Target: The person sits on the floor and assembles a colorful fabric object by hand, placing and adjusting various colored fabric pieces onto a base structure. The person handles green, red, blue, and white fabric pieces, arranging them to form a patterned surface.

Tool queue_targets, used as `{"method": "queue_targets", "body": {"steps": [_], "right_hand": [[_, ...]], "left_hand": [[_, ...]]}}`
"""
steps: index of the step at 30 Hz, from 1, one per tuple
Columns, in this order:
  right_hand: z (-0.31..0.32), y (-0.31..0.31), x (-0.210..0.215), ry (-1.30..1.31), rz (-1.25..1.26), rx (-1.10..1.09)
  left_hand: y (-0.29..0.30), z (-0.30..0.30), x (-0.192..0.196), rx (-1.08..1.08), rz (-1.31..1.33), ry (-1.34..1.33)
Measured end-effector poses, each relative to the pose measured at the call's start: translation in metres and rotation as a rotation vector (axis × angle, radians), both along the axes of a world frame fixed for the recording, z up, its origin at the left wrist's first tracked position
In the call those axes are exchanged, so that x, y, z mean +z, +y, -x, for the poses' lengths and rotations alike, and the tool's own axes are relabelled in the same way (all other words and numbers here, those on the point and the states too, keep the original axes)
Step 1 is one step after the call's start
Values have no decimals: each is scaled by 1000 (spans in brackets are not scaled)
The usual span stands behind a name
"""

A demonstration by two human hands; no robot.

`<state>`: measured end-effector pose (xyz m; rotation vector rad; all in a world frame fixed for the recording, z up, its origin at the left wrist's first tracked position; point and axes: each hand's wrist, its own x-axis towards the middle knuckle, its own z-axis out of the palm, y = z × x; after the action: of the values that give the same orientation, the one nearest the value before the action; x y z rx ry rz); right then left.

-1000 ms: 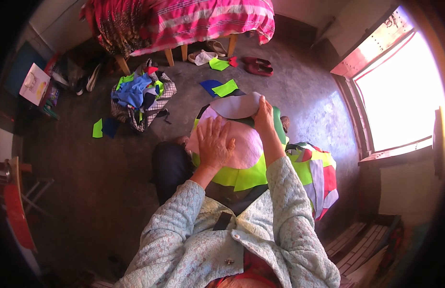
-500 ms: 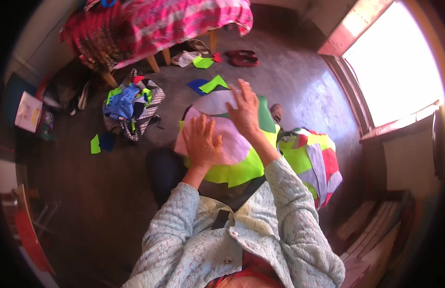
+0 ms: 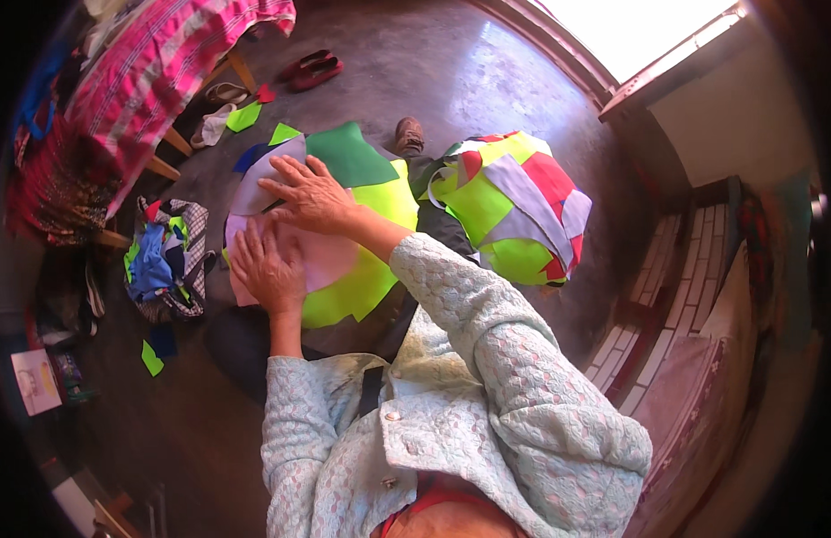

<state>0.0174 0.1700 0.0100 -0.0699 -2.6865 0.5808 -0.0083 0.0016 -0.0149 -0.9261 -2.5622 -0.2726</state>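
Spread on my lap is a layered patchwork of cloth pieces. A pink cloth piece (image 3: 330,254) lies over a lime-yellow cloth piece (image 3: 366,291), with a lavender-grey piece (image 3: 252,190) and a dark green piece (image 3: 353,154) at the far side. My left hand (image 3: 270,271) rests flat on the pink piece, fingers stretched out. Just beyond it, my right hand (image 3: 315,197) lies palm down over the border of the pink and lavender pieces, its fingers spread. Neither hand grips anything. The cloth beneath my palms is hidden.
To the right sits a rounded bundle of lime, red and lavender patches (image 3: 519,211). A checked bag (image 3: 193,260) of scraps, including blue cloth (image 3: 152,264), stands at left. Red shoes (image 3: 312,72) lie by a table with pink cloth (image 3: 155,81). Slatted wood (image 3: 653,305) is at right.
The view has swung to the right, so the surroundings sit further left. My right hand has come closer to my left, over the border of the pink and lavender pieces.
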Motion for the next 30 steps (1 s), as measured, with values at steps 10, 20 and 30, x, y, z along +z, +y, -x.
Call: {"method": "queue_targets", "body": {"steps": [10, 20, 30], "right_hand": [[-166, 83, 8, 366, 282, -445], [-396, 189, -56, -141, -85, -1417], [-418, 202, -91, -346, -203, -1454]], "left_hand": [[-3, 1, 3, -55, -31, 8], [-6, 2, 3, -71, -8, 2], [-6, 1, 4, -47, 28, -8]]}}
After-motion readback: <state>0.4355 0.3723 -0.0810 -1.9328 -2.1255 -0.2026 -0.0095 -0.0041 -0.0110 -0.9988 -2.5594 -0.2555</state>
